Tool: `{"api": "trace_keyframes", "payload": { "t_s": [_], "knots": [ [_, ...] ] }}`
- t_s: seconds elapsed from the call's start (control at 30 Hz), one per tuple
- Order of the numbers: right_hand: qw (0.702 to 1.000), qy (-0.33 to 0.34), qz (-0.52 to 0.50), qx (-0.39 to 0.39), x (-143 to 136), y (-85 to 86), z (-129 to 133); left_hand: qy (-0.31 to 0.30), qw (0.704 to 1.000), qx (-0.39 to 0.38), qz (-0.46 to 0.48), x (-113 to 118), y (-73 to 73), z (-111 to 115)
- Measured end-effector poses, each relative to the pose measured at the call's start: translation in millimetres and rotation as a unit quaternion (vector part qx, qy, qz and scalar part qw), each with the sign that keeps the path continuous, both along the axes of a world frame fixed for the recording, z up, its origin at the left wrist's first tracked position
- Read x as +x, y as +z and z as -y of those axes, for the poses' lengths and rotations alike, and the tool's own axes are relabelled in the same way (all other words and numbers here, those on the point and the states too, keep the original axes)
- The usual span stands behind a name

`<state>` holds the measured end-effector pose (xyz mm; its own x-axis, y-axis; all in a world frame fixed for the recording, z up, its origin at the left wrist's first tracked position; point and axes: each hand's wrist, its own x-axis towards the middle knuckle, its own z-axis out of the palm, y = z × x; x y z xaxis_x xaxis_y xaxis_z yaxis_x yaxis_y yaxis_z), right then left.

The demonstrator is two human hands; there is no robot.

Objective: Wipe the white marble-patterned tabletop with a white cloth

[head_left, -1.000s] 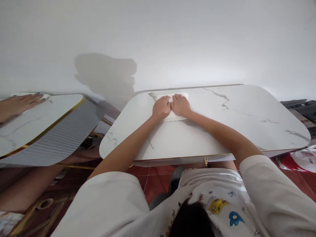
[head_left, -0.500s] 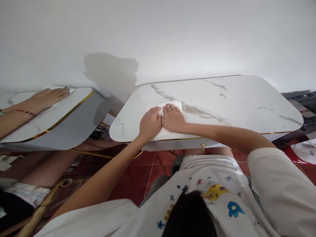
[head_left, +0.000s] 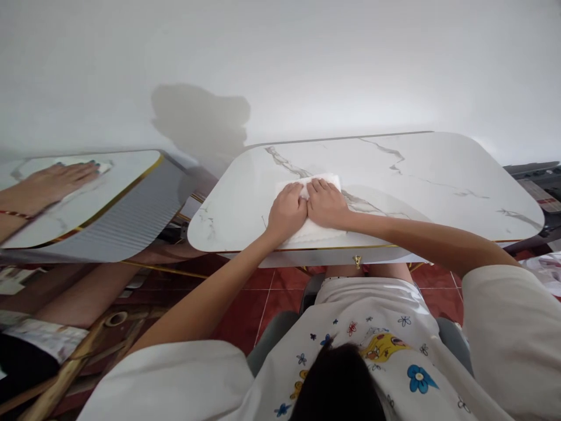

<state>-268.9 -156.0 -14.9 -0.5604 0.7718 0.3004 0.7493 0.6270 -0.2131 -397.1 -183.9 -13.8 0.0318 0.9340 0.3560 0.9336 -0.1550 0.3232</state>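
Observation:
A folded white cloth [head_left: 323, 232] lies on the white marble-patterned tabletop [head_left: 442, 193], near its front edge and left of its middle. My left hand [head_left: 288, 209] presses down on the cloth, its fingers bent and held together. Right beside it, my right hand [head_left: 326, 204] bears on the same cloth, fingers together, thumb side touching the left hand. Cloth shows past the fingertips and below the palms; the part under both hands is hidden.
Gold trim and a small gold knob [head_left: 357, 261] mark the table's front. At left, another person's hand [head_left: 72, 175] rests on a white cloth on a similar table [head_left: 135, 166]. A white wall [head_left: 350, 64] stands behind. Dark items [head_left: 537, 175] lie at right.
My two hands and the cloth have slid to the right across the tabletop. The other person's hand has shifted left on its table.

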Motion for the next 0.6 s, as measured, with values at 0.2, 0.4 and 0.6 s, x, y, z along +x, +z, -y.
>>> {"api": "trace_keyframes", "payload": {
  "t_s": [0.2,0.4,0.6],
  "knots": [
    [1.000,-0.014,-0.002,-0.007,-4.6,3.1,-58.9,0.003,1.000,-0.016,0.010,-5.2,3.0,-63.8],
    [1.000,-0.022,0.008,-0.008,-4.5,5.6,-116.8,-0.004,1.000,-0.007,-0.007,-5.5,-1.2,-126.8],
    [0.999,-0.032,0.002,0.000,-7.1,3.3,-169.4,0.006,1.000,-0.006,0.001,-5.0,-1.2,-178.0]
  ]
}}
